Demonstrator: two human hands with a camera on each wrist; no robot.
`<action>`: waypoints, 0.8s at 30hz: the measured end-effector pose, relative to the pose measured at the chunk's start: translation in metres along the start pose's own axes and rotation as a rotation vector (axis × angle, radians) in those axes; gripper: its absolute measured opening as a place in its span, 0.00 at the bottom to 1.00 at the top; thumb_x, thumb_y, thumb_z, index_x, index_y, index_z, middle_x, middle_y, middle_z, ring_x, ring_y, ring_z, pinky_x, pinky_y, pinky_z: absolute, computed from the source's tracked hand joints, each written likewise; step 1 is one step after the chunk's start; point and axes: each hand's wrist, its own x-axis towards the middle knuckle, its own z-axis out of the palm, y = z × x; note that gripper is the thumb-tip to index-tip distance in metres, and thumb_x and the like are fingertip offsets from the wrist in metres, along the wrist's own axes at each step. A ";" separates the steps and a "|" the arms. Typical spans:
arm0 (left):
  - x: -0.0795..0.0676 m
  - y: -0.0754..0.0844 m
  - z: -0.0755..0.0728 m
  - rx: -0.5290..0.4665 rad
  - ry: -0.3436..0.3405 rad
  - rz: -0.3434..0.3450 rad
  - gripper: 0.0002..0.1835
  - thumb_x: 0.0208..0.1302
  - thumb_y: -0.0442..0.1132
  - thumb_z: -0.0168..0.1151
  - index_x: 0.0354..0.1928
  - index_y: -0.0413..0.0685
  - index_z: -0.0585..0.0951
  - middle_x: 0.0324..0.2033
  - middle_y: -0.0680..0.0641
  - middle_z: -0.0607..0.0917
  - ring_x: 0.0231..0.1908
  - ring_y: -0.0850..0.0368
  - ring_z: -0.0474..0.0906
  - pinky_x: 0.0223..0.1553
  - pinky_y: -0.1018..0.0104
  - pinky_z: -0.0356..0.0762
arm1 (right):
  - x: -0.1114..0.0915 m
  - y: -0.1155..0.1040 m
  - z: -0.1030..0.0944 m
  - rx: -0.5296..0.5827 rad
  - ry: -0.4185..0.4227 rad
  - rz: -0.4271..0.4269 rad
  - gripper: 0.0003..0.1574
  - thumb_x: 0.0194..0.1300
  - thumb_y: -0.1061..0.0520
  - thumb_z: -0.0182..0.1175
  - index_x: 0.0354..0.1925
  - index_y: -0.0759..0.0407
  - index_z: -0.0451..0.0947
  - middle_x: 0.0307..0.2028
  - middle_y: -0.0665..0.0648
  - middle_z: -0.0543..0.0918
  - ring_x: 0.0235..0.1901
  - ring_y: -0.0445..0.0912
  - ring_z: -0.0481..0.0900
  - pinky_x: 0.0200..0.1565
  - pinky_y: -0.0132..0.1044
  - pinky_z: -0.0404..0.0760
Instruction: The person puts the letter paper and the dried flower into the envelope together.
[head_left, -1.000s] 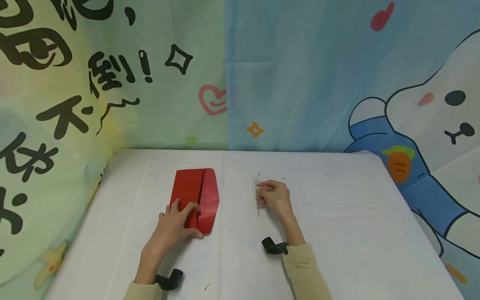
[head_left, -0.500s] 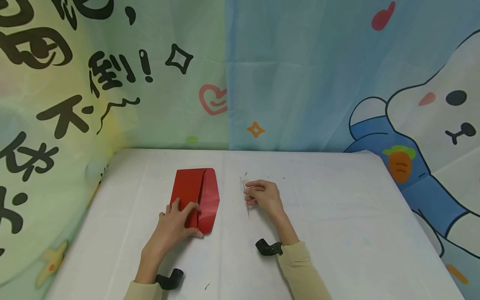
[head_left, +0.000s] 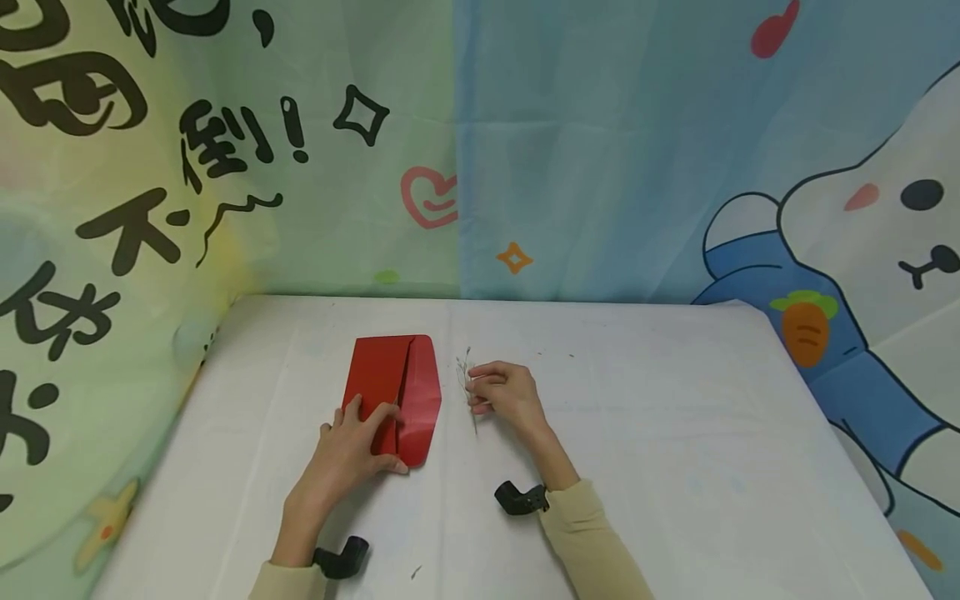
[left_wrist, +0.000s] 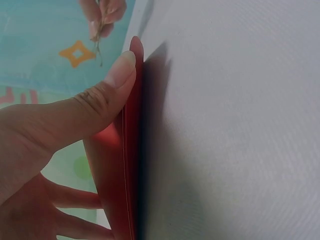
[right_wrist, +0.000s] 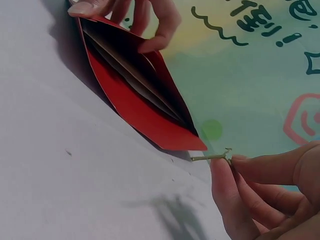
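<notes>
A red paper envelope (head_left: 378, 367) lies on the white-covered table with its flap unfolded to the right. My left hand (head_left: 348, 454) grips its near part, thumb at the bottom edge and fingers on the upper layer. In the right wrist view the mouth of the envelope (right_wrist: 142, 117) gapes, and pale paper or lining (right_wrist: 135, 85) shows inside. Just right of the flap, my right hand (head_left: 508, 396) pinches a thin dried plant sprig (head_left: 464, 371) between thumb and fingertips. The sprig's cut stem (right_wrist: 207, 157) points toward the envelope's flap, apart from the opening.
Small plant crumbs dot the table (head_left: 675, 400), one larger bit (head_left: 416, 572) near the front. Black wrist cameras sit on both wrists. A printed cloth backdrop (head_left: 585, 150) rises behind the table and along its left side.
My right hand has moved left with the sprig, bringing it close to the envelope's flap. My left hand and the envelope have stayed in place.
</notes>
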 end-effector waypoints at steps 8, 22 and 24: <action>0.000 0.001 0.000 0.012 0.017 0.000 0.37 0.39 0.55 0.80 0.55 0.64 0.74 0.63 0.30 0.67 0.61 0.31 0.65 0.56 0.33 0.67 | 0.000 -0.002 0.013 -0.013 -0.038 -0.001 0.11 0.61 0.65 0.63 0.43 0.66 0.81 0.33 0.65 0.88 0.23 0.46 0.86 0.30 0.42 0.86; 0.001 0.002 0.000 0.017 0.016 0.001 0.38 0.39 0.55 0.80 0.55 0.64 0.73 0.63 0.30 0.68 0.61 0.31 0.66 0.55 0.33 0.67 | 0.001 -0.004 0.033 0.017 -0.118 -0.010 0.16 0.63 0.66 0.61 0.49 0.70 0.79 0.40 0.72 0.86 0.33 0.61 0.87 0.36 0.51 0.85; 0.001 0.001 -0.001 0.022 0.018 0.005 0.37 0.39 0.56 0.80 0.55 0.64 0.73 0.62 0.30 0.68 0.61 0.31 0.66 0.54 0.33 0.67 | -0.001 -0.008 0.035 0.015 -0.138 -0.009 0.17 0.63 0.66 0.61 0.50 0.72 0.78 0.41 0.74 0.85 0.35 0.65 0.86 0.38 0.54 0.85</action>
